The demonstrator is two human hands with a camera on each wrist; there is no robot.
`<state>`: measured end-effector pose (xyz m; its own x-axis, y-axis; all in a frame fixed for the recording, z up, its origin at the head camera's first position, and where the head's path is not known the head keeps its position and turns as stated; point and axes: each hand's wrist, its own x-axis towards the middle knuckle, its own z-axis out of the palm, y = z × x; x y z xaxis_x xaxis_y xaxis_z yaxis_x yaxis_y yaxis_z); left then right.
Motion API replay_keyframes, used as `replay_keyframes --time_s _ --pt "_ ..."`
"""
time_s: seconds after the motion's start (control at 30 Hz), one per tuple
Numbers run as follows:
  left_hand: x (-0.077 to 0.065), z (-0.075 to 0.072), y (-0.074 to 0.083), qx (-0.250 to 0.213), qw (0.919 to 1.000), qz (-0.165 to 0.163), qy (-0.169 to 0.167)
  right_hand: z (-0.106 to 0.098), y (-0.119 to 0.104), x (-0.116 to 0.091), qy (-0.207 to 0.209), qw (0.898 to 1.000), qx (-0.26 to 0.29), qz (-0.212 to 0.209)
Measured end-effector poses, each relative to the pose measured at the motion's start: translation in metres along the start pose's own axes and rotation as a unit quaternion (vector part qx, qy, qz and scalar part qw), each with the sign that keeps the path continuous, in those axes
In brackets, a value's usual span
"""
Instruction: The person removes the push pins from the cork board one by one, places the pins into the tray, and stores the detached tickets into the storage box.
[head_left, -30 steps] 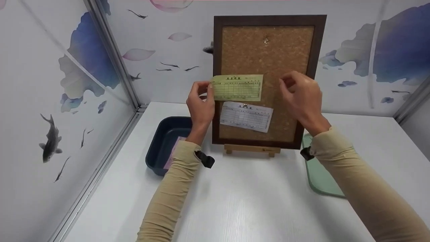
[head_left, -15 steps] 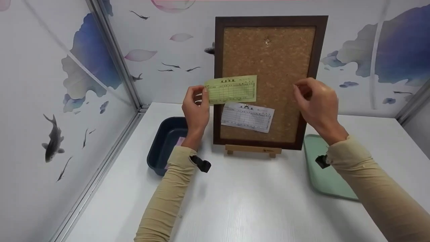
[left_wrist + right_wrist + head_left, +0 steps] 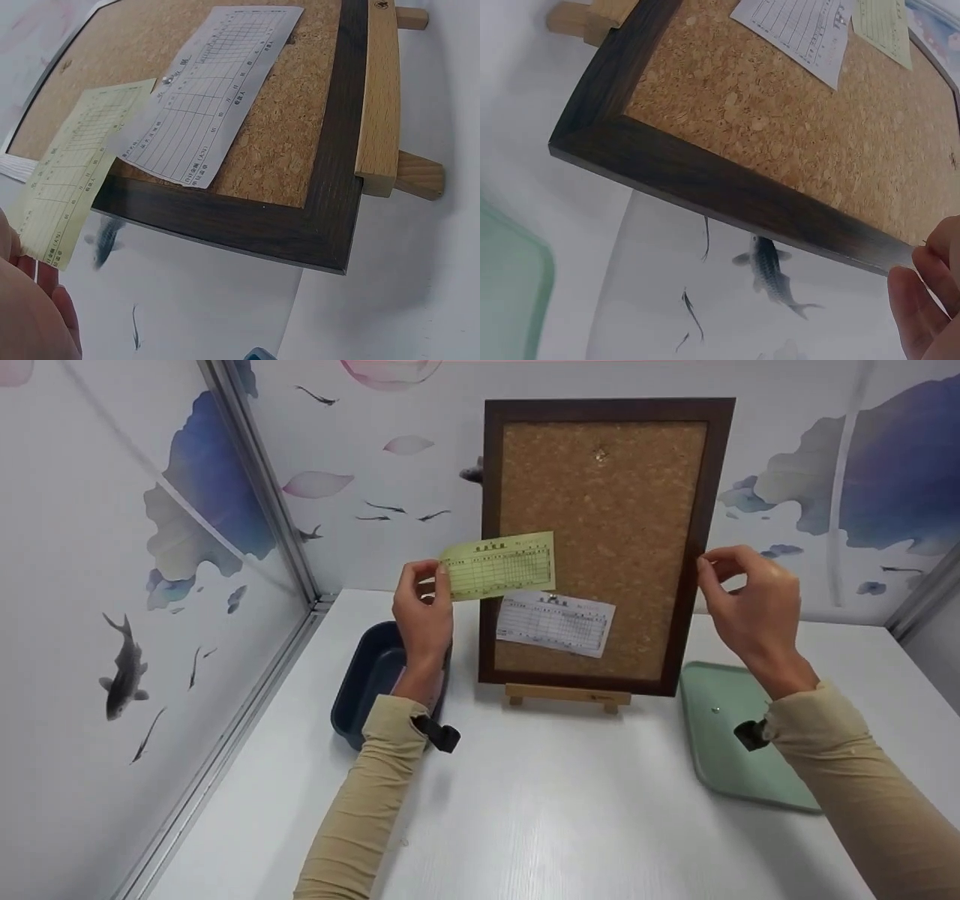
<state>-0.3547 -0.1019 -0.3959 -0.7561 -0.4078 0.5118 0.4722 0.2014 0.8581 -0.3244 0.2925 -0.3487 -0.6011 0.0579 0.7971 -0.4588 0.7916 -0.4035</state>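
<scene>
My left hand (image 3: 425,611) pinches the left end of a yellow printed form slip (image 3: 499,566), held out at the left side of the corkboard (image 3: 600,510). A white form slip (image 3: 556,622) hangs tilted on the cork, with a metallic pushpin (image 3: 553,598) at its top edge. By the board's right frame, my right hand (image 3: 757,604) has thumb and forefinger pinched together. A tiny pointed tip, like that of a pushpin (image 3: 925,241), shows at those fingers in the right wrist view; the rest is hidden.
A wooden easel (image 3: 568,695) supports the board on the white table (image 3: 540,810). At left stands a dark blue bin (image 3: 352,690), partly behind my left arm. To the right lies a green tray (image 3: 739,757) with a small shiny piece (image 3: 715,709). Another shiny pin (image 3: 600,455) sits high on the cork.
My left hand has drawn the yellow slip leftward and slightly down, partly off the board. My right hand has moved right and down to the board's right edge, fingers still pinched.
</scene>
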Motion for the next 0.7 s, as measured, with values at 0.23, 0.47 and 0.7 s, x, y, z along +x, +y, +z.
replay_keyframes --time_s 0.23,0.47,0.7 --pt "0.000 -0.010 -0.006 0.009 0.9999 -0.008 0.003 -0.006 0.016 -0.012 0.000 1.000 -0.009 0.014" --pt "-0.002 -0.016 -0.011 0.006 0.9997 -0.023 0.010 -0.013 0.030 -0.026 -0.007 1.000 -0.013 0.028" --pt "-0.005 -0.022 -0.015 0.016 0.9995 -0.027 0.008 -0.017 0.036 -0.039 -0.009 0.999 -0.012 0.043"
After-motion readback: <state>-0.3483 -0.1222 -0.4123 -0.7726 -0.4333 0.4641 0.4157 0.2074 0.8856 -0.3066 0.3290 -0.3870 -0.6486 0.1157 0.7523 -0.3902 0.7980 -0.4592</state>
